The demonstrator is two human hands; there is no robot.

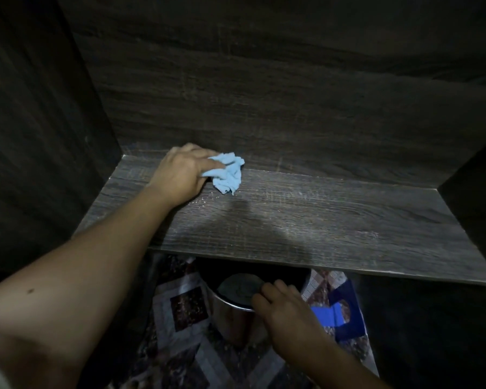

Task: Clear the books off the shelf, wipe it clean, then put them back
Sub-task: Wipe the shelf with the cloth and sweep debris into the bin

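A dark wood-grain shelf [306, 220] lies bare in front of me, with pale dust specks across its board. My left hand [180, 172] reaches to the back left part of the board and grips a crumpled light blue cloth [227, 174] that touches the surface near the back wall. Below the shelf's front edge, my right hand [281, 307] holds the rim of a shiny metal pot [233, 313]. No books are in view.
Dark wooden walls close the shelf at the left [40, 136], back [264, 94] and right [472, 192]. Under the shelf a patterned floor [185, 310] shows, with a blue object [340, 315] to the right of the pot.
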